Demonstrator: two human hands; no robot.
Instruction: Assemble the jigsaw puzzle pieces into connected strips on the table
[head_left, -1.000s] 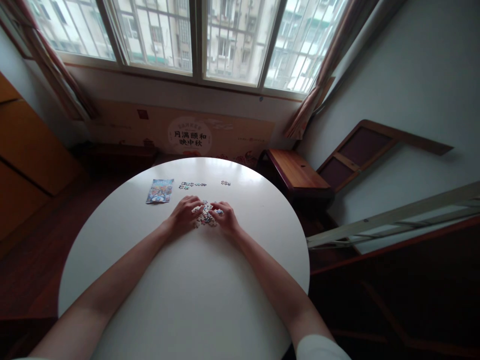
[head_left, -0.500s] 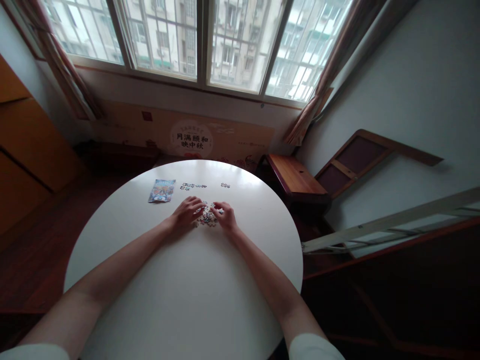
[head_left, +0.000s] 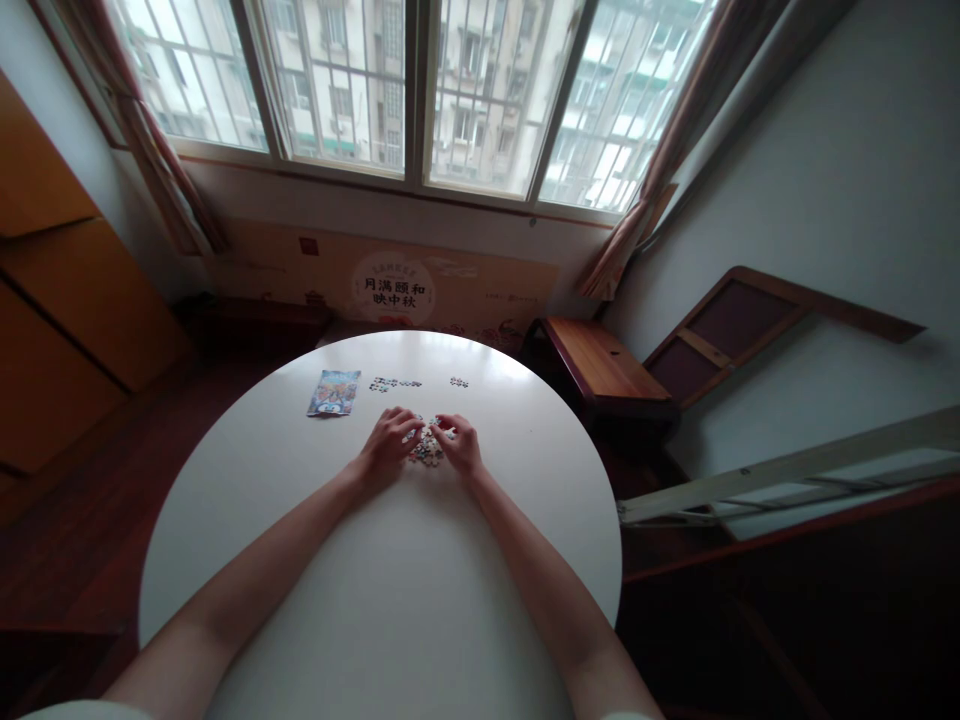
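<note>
A small heap of jigsaw puzzle pieces [head_left: 427,452] lies near the middle of the white round table [head_left: 420,600]. My left hand [head_left: 390,437] is at the heap's left side, fingers curled together over its edge; whatever they grip is too small to make out. On the opposite side, my right hand [head_left: 461,445] pinches a jigsaw puzzle piece between thumb and fingertips. The fingertips of both hands are close together above the heap. Beyond them lie a cluster of puzzle pieces [head_left: 384,384] and a smaller group of pieces [head_left: 459,382] to the right.
A colourful printed packet [head_left: 334,393] lies flat at the table's far left. Past the table's right edge stands a low wooden bench [head_left: 596,360]. A printed banner [head_left: 300,270] runs along the wall under the barred window [head_left: 337,90].
The view has shifted slightly, so the table sits a little lower. Both hands stay at the heap, and their fingers make only small movements among the pieces.
</note>
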